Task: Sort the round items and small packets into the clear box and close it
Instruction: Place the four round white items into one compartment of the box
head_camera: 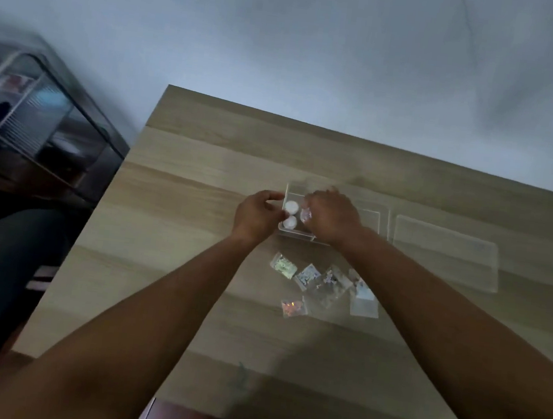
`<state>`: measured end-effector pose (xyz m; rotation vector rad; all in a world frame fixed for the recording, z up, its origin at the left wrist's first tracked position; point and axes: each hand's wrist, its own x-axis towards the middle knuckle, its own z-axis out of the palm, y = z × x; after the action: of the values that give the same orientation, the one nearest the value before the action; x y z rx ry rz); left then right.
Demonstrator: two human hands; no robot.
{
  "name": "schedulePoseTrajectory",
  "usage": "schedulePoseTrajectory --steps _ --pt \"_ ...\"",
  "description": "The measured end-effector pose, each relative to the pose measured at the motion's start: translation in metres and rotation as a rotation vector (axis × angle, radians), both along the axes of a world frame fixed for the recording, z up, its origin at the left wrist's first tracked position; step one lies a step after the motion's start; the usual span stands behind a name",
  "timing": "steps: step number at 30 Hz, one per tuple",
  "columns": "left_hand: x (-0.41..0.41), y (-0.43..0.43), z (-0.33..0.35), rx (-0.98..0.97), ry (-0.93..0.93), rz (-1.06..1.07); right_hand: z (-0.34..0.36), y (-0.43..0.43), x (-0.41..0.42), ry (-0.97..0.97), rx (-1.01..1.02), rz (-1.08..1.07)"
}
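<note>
A clear box point(375, 220) stands open on the wooden table point(203, 173). Two white round items point(291, 206) point(290, 223) lie at its left end. A third round item point(305, 215), glittery, sits beside them under the fingers of my right hand point(331, 217), which reaches into the box. My left hand point(258, 214) rests against the box's left wall, fingers curled on its edge. Several small shiny packets point(308, 276) lie scattered on the table in front of the box.
The clear lid point(446, 252) lies flat to the right of the box. A dark glass-topped stand point(37, 120) with metal edging is off the table's left side. A pale wall rises behind the table.
</note>
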<state>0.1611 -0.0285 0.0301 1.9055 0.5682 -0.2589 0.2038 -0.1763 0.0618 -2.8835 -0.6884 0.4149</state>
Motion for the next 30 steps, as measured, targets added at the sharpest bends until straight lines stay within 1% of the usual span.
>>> schedulePoseTrajectory --steps 2,5,10,14,17,20,24,27,30 --pt "-0.001 0.000 0.000 -0.005 -0.003 0.005 -0.002 0.002 0.001 0.012 -0.064 0.025" --pt "-0.002 0.000 -0.001 -0.013 -0.002 0.006 -0.005 0.004 0.000 0.030 -0.096 0.045" --pt "-0.002 -0.001 0.000 0.001 -0.005 0.000 -0.007 0.000 -0.003 0.042 -0.060 0.021" --pt "0.000 -0.001 0.002 0.028 -0.011 -0.025 -0.006 -0.009 -0.005 0.095 0.009 0.021" --pt "0.000 -0.002 0.003 0.044 -0.020 -0.044 0.000 -0.019 -0.011 0.134 0.124 -0.008" --pt "0.000 -0.002 0.003 0.056 -0.027 -0.058 0.004 -0.031 -0.022 0.080 0.279 -0.082" --pt "-0.002 -0.003 0.003 0.054 -0.025 -0.067 0.008 -0.048 -0.038 0.005 0.400 -0.166" --pt "-0.016 -0.005 0.001 0.121 -0.045 -0.035 0.008 -0.064 -0.054 -0.050 0.454 -0.208" --pt "-0.039 -0.007 -0.004 0.169 -0.080 -0.020 0.002 -0.073 -0.073 0.024 0.417 -0.236"
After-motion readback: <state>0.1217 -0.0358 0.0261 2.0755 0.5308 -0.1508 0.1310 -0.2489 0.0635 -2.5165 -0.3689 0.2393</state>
